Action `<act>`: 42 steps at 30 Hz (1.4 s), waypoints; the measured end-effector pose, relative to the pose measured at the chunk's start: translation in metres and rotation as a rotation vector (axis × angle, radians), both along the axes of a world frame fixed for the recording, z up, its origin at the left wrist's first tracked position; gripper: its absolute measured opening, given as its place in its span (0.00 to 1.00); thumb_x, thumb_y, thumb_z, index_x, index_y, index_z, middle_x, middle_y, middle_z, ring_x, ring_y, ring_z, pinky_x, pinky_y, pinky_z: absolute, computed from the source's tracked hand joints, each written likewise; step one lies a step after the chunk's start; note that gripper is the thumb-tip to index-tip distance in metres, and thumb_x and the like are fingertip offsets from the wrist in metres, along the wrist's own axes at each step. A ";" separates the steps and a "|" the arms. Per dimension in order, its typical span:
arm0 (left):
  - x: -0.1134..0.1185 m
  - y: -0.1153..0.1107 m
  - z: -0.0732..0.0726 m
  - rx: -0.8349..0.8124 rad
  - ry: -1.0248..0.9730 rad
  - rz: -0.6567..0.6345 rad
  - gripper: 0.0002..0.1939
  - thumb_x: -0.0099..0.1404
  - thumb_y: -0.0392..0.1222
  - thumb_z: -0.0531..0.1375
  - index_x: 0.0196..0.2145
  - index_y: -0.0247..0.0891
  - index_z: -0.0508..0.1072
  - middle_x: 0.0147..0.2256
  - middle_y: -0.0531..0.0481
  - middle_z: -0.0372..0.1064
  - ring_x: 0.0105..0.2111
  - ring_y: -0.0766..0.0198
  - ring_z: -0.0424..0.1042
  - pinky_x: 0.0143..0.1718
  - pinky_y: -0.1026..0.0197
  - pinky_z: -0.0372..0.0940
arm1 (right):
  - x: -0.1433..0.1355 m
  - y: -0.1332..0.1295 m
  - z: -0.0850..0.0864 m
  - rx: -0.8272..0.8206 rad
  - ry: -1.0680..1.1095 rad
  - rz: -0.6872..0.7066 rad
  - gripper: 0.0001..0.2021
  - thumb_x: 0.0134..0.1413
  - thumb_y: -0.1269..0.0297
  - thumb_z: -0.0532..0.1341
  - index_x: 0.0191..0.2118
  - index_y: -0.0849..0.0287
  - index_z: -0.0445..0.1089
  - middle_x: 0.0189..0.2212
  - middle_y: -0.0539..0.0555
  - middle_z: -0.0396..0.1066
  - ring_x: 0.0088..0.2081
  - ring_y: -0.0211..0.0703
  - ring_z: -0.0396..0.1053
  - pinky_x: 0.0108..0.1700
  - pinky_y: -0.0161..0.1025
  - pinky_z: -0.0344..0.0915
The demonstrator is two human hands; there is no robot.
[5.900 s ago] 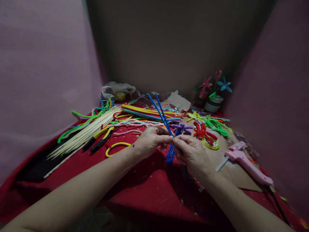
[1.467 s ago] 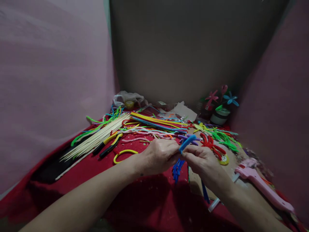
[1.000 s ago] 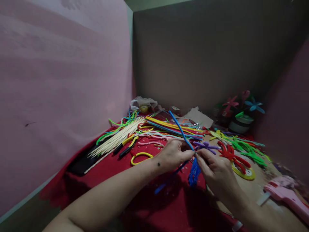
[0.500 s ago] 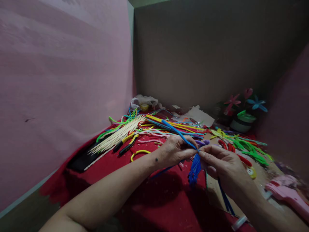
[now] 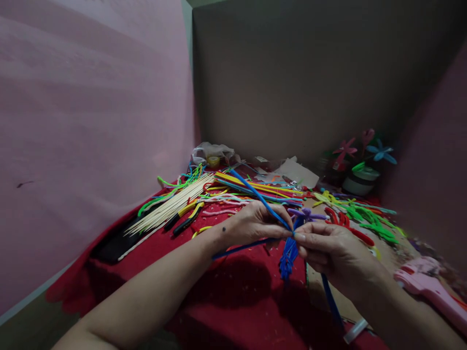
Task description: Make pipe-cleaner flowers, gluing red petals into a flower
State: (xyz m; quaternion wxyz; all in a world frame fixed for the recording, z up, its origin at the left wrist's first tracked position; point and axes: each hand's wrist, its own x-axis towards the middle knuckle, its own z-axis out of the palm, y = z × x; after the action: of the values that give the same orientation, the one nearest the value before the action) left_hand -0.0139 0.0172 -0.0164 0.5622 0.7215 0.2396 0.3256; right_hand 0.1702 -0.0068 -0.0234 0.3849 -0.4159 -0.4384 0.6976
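Together, both hands (image 5: pixel 257 224) (image 5: pixel 332 244) clamped on blue pipe cleaners (image 5: pixel 257 194), pale card (image 5: pixel 261 159) behind, any print unreadable

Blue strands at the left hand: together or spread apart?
Spread apart: the upper strand slants up past the left hand; the lower strand runs below it. Whether they're one folded piece, cannot tell.

We see left hand (image 5: pixel 257 223) and right hand (image 5: pixel 333 245) pinching fuzzy blue stem (image 5: pixel 260 197), fingertips close together; one end slants up toward far left. Blue bundle (image 5: pixel 288 257) hangs just below, purple flower (image 5: pixel 307 214) just beyond. Left, on red cloth (image 5: pixel 233 313), we spot pale sticks (image 5: pixel 171 201), pliers (image 5: pixel 188 220) alongside. Near right, pink glue gun (image 5: pixel 432 287); far right, jar (image 5: pixel 361 182).
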 end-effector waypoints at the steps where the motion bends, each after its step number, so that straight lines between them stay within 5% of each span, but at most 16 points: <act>1: 0.000 0.000 0.000 0.047 0.005 -0.001 0.07 0.57 0.39 0.59 0.34 0.33 0.69 0.21 0.54 0.62 0.21 0.71 0.64 0.24 0.67 0.61 | 0.000 0.000 0.000 -0.016 0.005 -0.002 0.11 0.36 0.66 0.68 0.20 0.63 0.64 0.14 0.49 0.64 0.13 0.23 0.45 0.17 0.30 0.35; 6: 0.001 0.000 0.003 0.331 0.070 0.006 0.05 0.58 0.36 0.58 0.32 0.33 0.72 0.27 0.50 0.66 0.27 0.70 0.65 0.29 0.67 0.62 | 0.001 -0.001 -0.002 -0.067 0.042 -0.006 0.09 0.31 0.68 0.67 0.20 0.63 0.65 0.11 0.44 0.57 0.12 0.22 0.43 0.17 0.28 0.32; 10: 0.003 -0.005 0.003 0.313 0.106 0.050 0.06 0.59 0.38 0.57 0.32 0.33 0.70 0.23 0.52 0.65 0.23 0.70 0.66 0.26 0.68 0.63 | 0.000 -0.003 -0.001 -0.072 0.055 -0.028 0.10 0.31 0.68 0.67 0.19 0.63 0.64 0.10 0.41 0.48 0.13 0.22 0.41 0.16 0.28 0.32; 21: 0.014 -0.019 0.000 0.647 0.159 0.295 0.06 0.59 0.35 0.54 0.29 0.32 0.70 0.19 0.54 0.63 0.19 0.74 0.61 0.21 0.70 0.58 | -0.003 -0.010 0.001 0.159 -0.021 -0.180 0.08 0.36 0.68 0.66 0.19 0.63 0.66 0.11 0.43 0.53 0.15 0.25 0.45 0.17 0.28 0.39; 33: 0.019 -0.020 0.009 -0.387 0.022 0.135 0.06 0.54 0.34 0.56 0.21 0.31 0.66 0.13 0.56 0.61 0.10 0.72 0.60 0.12 0.69 0.59 | -0.012 -0.026 0.000 0.798 -0.608 -0.349 0.06 0.43 0.68 0.59 0.20 0.60 0.68 0.16 0.48 0.60 0.21 0.35 0.56 0.25 0.34 0.53; 38: 0.013 -0.015 0.010 -0.430 -0.038 0.075 0.08 0.57 0.39 0.57 0.24 0.31 0.68 0.16 0.53 0.65 0.14 0.70 0.65 0.17 0.66 0.64 | -0.012 -0.024 0.015 0.480 -0.332 -0.286 0.07 0.42 0.66 0.62 0.19 0.61 0.66 0.14 0.46 0.57 0.17 0.30 0.50 0.19 0.31 0.46; 42: 0.009 -0.017 0.011 0.070 0.012 0.337 0.09 0.58 0.43 0.58 0.30 0.34 0.70 0.24 0.51 0.69 0.21 0.69 0.67 0.23 0.65 0.65 | -0.010 -0.016 0.021 0.186 0.080 -0.205 0.07 0.38 0.68 0.64 0.20 0.61 0.63 0.11 0.41 0.50 0.14 0.26 0.42 0.16 0.29 0.38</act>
State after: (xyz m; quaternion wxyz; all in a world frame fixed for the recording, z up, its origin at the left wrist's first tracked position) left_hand -0.0047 0.0001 -0.0059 0.4728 0.6922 0.3492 0.4189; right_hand 0.1602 -0.0223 -0.0021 0.5083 -0.3932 -0.4405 0.6269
